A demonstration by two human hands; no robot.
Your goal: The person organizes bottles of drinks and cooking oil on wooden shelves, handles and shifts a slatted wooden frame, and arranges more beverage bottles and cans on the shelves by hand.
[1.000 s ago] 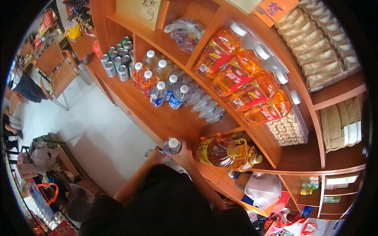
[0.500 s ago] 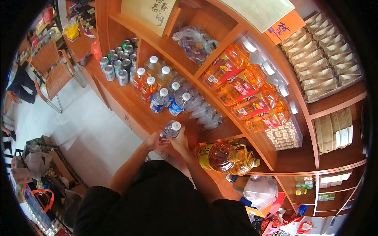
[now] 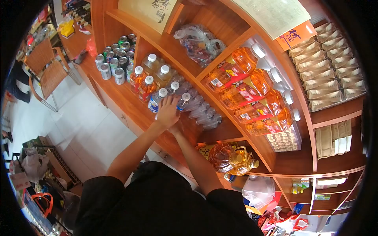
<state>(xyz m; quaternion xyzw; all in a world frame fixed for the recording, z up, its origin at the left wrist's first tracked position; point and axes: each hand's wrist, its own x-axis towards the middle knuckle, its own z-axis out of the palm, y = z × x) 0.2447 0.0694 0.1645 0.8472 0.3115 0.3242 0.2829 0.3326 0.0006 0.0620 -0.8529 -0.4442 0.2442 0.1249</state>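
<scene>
My left hand (image 3: pixel 168 113) reaches over the front bottles on the wooden shelf, its fingers stretched forward and slightly apart. It lies between a blue-labelled bottle (image 3: pixel 153 104) and a clear bottle with a white cap (image 3: pixel 184 100). Whatever is under the palm is hidden. My right hand (image 3: pixel 175 128) is just below and behind the left one, with its fingers covered. Beside the blue-labelled bottle stand orange drink bottles (image 3: pixel 146 89). Behind are bottles of pale brown drink (image 3: pixel 162 74) and rows of clear bottles (image 3: pixel 204 114).
Drink cans (image 3: pixel 119 75) stand at the shelf's left. Large orange bottles (image 3: pixel 248 92) fill the compartment to the right, and oil jugs (image 3: pixel 224 157) stand nearer my right arm. A wicker chair (image 3: pixel 51 80) and a person's leg (image 3: pixel 21 84) are at the left.
Both hands have moved forward to the bottle group, the left now over the right. The clear bottle that was between them is no longer visible as a separate bottle there.
</scene>
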